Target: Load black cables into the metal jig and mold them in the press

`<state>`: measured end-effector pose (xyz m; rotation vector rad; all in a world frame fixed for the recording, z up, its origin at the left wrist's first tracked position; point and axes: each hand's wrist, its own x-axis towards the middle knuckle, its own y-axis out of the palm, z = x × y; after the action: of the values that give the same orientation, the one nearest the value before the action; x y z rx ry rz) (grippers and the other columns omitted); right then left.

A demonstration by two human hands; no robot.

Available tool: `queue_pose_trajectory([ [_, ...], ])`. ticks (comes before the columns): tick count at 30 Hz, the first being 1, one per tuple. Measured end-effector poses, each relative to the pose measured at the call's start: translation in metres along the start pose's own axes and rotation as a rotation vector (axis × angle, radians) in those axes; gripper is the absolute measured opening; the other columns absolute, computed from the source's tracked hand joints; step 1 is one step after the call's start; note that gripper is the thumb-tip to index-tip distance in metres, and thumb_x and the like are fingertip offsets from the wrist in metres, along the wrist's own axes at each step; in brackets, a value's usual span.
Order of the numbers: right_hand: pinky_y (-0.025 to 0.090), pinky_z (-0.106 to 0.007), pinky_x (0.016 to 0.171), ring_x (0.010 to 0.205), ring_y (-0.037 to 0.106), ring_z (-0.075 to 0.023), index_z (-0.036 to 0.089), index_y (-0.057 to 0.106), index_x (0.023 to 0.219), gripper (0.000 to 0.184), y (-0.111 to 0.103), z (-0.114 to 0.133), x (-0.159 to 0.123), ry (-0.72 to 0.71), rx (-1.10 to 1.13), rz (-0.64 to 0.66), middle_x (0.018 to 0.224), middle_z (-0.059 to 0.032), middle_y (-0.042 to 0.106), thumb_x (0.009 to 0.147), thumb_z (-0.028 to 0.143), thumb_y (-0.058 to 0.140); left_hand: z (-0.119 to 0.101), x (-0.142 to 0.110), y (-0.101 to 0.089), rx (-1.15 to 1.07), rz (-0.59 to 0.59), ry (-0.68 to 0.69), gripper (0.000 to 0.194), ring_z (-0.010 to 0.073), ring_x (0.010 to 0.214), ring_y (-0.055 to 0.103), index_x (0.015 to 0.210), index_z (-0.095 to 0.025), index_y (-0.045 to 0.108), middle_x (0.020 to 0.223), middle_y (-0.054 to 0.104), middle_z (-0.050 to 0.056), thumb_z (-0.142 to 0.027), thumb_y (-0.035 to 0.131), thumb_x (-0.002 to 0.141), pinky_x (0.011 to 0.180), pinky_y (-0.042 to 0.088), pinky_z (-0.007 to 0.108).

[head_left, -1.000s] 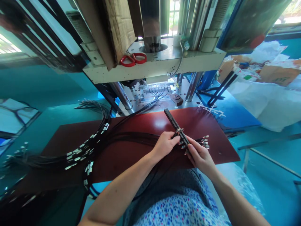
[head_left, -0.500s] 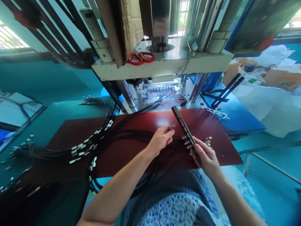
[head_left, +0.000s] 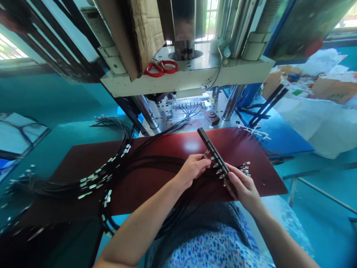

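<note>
My right hand (head_left: 242, 181) grips the lower end of a dark slotted bar (head_left: 209, 143), which slants up and away to the left above the red-brown board. Several metal cable connectors (head_left: 219, 171) sit along the bar's left side. My left hand (head_left: 195, 168) pinches a cable connector (head_left: 206, 153) against the bar's left edge, around its middle. Black cables (head_left: 156, 160) run across the board behind my left hand. Further connector ends (head_left: 245, 168) show just beyond my right fingers.
A press (head_left: 186, 80) stands ahead, with wired parts in its lower fixture (head_left: 189, 108) and red-handled scissors (head_left: 161, 69) on its upper plate. Bundled cables (head_left: 104, 171) with metal ends lie on the left of the board (head_left: 167, 143). White strips (head_left: 255, 131) lie at the right.
My left hand has moved right, bringing the connector from beside the bar up to its edge. The right hand still grips the bar. The view has shifted slightly.
</note>
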<state>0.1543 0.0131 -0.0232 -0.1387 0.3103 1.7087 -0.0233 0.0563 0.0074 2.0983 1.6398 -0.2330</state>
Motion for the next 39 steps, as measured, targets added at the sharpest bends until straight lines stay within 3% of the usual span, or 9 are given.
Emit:
queue_pose_trajectory([
  [6, 0.03, -0.015, 0.031, 0.041, 0.04, -0.007, 0.021, 0.053, 0.125, 0.056, -0.001, 0.002, 0.001, 0.007, -0.011, 0.021, 0.057, 0.0024, 0.049, 0.078, 0.053, 0.056, -0.001, 0.004, 0.007, 0.024, -0.094, 0.003, 0.02, 0.0019, 0.029, 0.015, 0.052, -0.017, 0.046, 0.032, 0.027, -0.01, -0.029, 0.053, 0.067, 0.033, 0.007, 0.02],
  [11, 0.029, -0.015, 0.031, 0.039, 0.038, -0.0063, 0.019, 0.052, 0.125, 0.055, -0.001, -0.002, 0.002, -0.053, -0.084, 0.026, 0.055, 0.003, 0.048, 0.081, 0.052, 0.052, 0.001, 0.004, 0.007, 0.033, -0.106, 0.027, 0.02, 0.0023, 0.03, 0.016, 0.052, -0.017, 0.045, 0.033, 0.027, -0.01, -0.029, 0.051, 0.068, 0.035, 0.009, 0.021],
  [16, 0.035, -0.017, 0.037, 0.045, 0.041, -0.0084, 0.018, 0.046, 0.132, 0.056, -0.001, -0.007, 0.004, -0.12, -0.277, 0.067, 0.055, 0.0023, 0.048, 0.085, 0.049, 0.049, 0.009, 0.005, 0.004, 0.09, -0.12, 0.197, 0.026, 0.0023, 0.038, 0.024, 0.054, -0.014, 0.047, 0.042, 0.035, -0.008, -0.033, 0.054, 0.071, 0.04, 0.017, 0.019],
  [20, 0.036, -0.017, 0.037, 0.046, 0.044, -0.0094, 0.02, 0.052, 0.127, 0.056, 0.002, -0.004, 0.003, -0.031, -0.154, -0.01, 0.056, 0.0018, 0.048, 0.081, 0.052, 0.053, 0.01, 0.006, -0.001, 0.137, -0.128, 0.274, 0.029, 0.0033, 0.042, 0.03, 0.065, -0.015, 0.049, 0.052, 0.041, -0.006, -0.041, 0.053, 0.076, 0.041, 0.022, 0.018],
  [25, 0.034, -0.015, 0.033, 0.045, 0.046, -0.008, 0.022, 0.058, 0.12, 0.059, 0.002, 0.002, 0.001, 0.045, -0.001, -0.093, 0.065, -0.001, 0.056, 0.072, 0.055, 0.062, 0.001, 0.004, -0.006, -0.04, -0.309, 0.284, 0.026, 0.0035, 0.036, 0.023, 0.084, -0.022, 0.039, 0.05, 0.037, -0.011, -0.043, 0.052, 0.078, 0.034, 0.014, 0.015],
  [27, 0.033, -0.015, 0.032, 0.044, 0.046, -0.008, 0.022, 0.058, 0.12, 0.059, 0.0, 0.002, 0.001, 0.055, -0.007, -0.087, 0.064, -0.0013, 0.057, 0.071, 0.055, 0.063, -0.001, 0.004, -0.007, -0.081, -0.26, 0.239, 0.027, 0.003, 0.035, 0.021, 0.081, -0.022, 0.039, 0.048, 0.035, -0.011, -0.041, 0.057, 0.074, 0.034, 0.012, 0.014],
  [32, 0.033, -0.015, 0.032, 0.04, 0.042, -0.0066, 0.022, 0.058, 0.121, 0.058, 0.0, 0.003, 0.0, 0.067, -0.018, -0.058, 0.056, 0.0018, 0.052, 0.073, 0.054, 0.062, -0.003, 0.006, -0.011, -0.116, -0.001, 0.002, 0.028, 0.0027, 0.033, 0.024, 0.06, -0.017, 0.042, 0.042, 0.033, -0.009, -0.034, 0.064, 0.066, 0.035, 0.017, 0.019],
  [39, 0.029, -0.015, 0.032, 0.04, 0.038, -0.0048, 0.021, 0.059, 0.118, 0.048, 0.007, 0.012, -0.006, 0.015, -0.026, -0.054, 0.061, 0.0007, 0.056, 0.078, 0.046, 0.06, -0.01, 0.007, -0.011, -0.012, -0.059, 0.02, 0.022, 0.0025, 0.034, 0.025, 0.058, -0.014, 0.052, 0.041, 0.037, -0.006, -0.033, 0.063, 0.063, 0.037, 0.009, 0.02],
])
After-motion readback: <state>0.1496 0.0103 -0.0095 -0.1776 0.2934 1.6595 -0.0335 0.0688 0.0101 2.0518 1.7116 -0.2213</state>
